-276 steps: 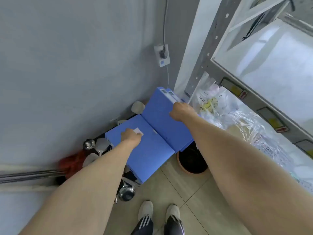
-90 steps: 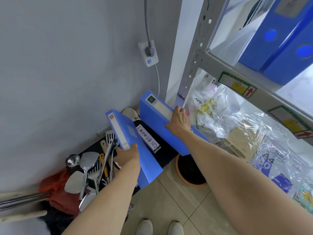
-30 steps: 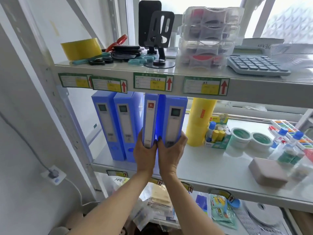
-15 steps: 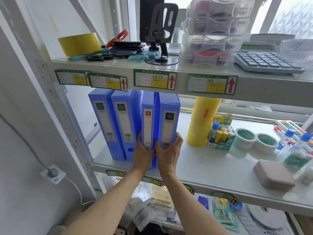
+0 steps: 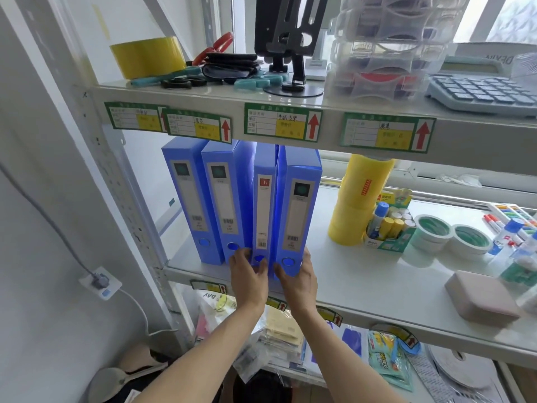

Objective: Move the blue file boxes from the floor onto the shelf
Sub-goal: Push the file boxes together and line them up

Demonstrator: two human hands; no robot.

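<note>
Several blue file boxes stand upright in a row at the left end of the white middle shelf (image 5: 363,274). Two wide ones (image 5: 189,199) (image 5: 223,196) stand furthest left. My left hand (image 5: 248,274) grips the foot of the narrow blue file box (image 5: 263,199), fingers wrapped around its base. Right beside it, my right hand (image 5: 296,279) clasps the bottom of the wide blue file box (image 5: 297,205), thumb on its left side and fingers on its right. Both boxes rest on the shelf with their spines facing me.
A yellow tape stack (image 5: 360,199) stands just right of the boxes, then a glue-stick box (image 5: 388,225), tape rolls (image 5: 433,232) and a pinkish case (image 5: 479,298). The upper shelf (image 5: 261,100) hangs close over the box tops. The shelf post (image 5: 122,184) and a wall socket (image 5: 100,282) are at the left.
Both hands slid down the spines from mid-height to the feet of the two boxes. The boxes now stand further in on the shelf, close beside the other two.
</note>
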